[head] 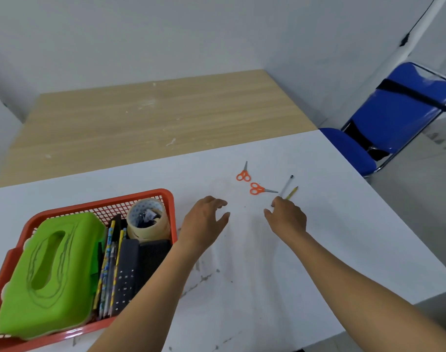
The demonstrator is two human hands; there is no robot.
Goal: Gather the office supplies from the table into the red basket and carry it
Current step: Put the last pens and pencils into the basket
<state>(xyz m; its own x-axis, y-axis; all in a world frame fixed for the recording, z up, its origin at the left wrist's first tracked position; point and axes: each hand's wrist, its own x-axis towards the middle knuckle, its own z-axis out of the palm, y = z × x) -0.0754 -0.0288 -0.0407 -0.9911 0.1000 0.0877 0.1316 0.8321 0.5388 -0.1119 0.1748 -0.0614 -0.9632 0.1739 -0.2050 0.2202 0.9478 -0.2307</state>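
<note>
Office supplies not yet gathered lie just ahead of the right grip (288,217). Its fingers are loosely bent with the thumb held apart, clasping nothing. The fingertips sit at the near ends of a pen (286,186) and a yellow pencil (292,193); whether they touch either one I cannot tell. The left grip (206,219) hovers released over the bare worktop (331,224), fingers spread, holding nothing. Just beyond the two grips lie two small orange-handled scissors, the nearer pair (259,189) pointing toward the pen and the farther pair (243,174) pointing away. The red basket (102,203) stands at the near left, beside the left forearm. It holds a green tissue box (49,270), a tape roll (148,222), pencils and dark flat items.

All four loose pieces look light and stiff. The pen and pencil are thin and round and would likely roll on the smooth top, so a pinch near mid-shaft seems safest. The scissors lie flat and closed and are best lifted by the handle loops. The filled basket probably wants a hold on opposite rims.
</note>
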